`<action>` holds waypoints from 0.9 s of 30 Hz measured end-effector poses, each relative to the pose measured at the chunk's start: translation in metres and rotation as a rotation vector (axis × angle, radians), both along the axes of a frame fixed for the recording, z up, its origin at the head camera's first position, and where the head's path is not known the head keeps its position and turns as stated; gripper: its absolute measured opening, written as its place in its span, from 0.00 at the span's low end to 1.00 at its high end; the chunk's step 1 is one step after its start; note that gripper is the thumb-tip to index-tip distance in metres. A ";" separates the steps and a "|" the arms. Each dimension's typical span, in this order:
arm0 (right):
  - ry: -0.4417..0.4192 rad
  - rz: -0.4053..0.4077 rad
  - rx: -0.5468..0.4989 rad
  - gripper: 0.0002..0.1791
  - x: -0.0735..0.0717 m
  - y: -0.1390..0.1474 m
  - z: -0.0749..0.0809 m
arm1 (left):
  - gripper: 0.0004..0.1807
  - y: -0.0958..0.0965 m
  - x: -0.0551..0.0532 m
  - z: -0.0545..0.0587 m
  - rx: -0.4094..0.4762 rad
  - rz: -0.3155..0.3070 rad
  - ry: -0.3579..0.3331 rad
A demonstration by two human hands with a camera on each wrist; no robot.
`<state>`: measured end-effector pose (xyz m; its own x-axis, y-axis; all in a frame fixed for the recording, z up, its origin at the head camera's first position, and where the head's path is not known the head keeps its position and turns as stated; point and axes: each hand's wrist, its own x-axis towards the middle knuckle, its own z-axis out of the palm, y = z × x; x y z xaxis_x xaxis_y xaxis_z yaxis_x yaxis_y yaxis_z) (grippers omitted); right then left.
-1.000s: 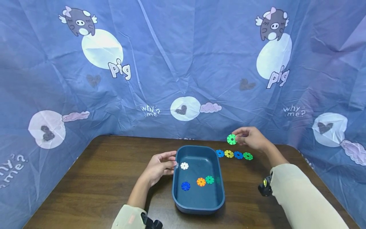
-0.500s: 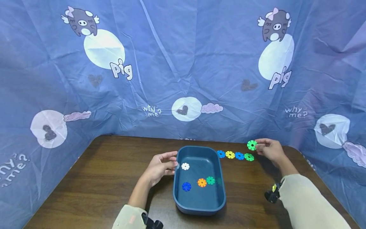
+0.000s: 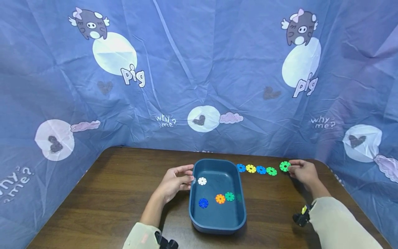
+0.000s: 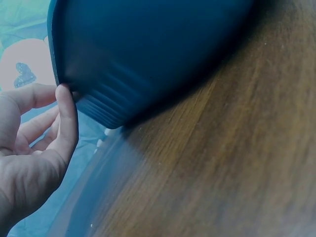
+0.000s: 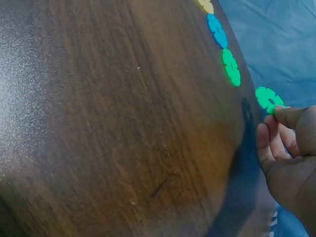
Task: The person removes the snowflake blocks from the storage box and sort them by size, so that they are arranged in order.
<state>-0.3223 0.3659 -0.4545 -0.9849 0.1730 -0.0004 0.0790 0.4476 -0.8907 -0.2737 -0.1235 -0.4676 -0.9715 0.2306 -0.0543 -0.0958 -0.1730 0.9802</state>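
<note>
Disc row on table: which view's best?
Head view: only there is the whole disc row in frame. Right wrist view shows its green disc and one blue disc, with the yellow disc cut off by the top edge. Left wrist view shows none of it.

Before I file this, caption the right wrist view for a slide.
Right hand pinching a green notched disc near yellow, blue and green discs lined up on a wood-grain table.

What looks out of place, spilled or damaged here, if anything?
Nothing stands out. Four discs form a tidy row on the table, the right hand pinches another disc, and the left hand holds the rim of the upright tub. The faint green patch on the tub's wall is probably a reflection.
</note>
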 end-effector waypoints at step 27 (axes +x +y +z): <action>-0.024 0.012 0.113 0.19 0.002 0.001 -0.019 | 0.27 -0.002 0.000 0.001 -0.002 0.031 0.006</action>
<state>-0.3207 0.3674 -0.4732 -0.9868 0.1616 -0.0056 0.0941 0.5461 -0.8324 -0.2737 -0.1253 -0.4667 -0.9785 0.2001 -0.0491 -0.0849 -0.1740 0.9811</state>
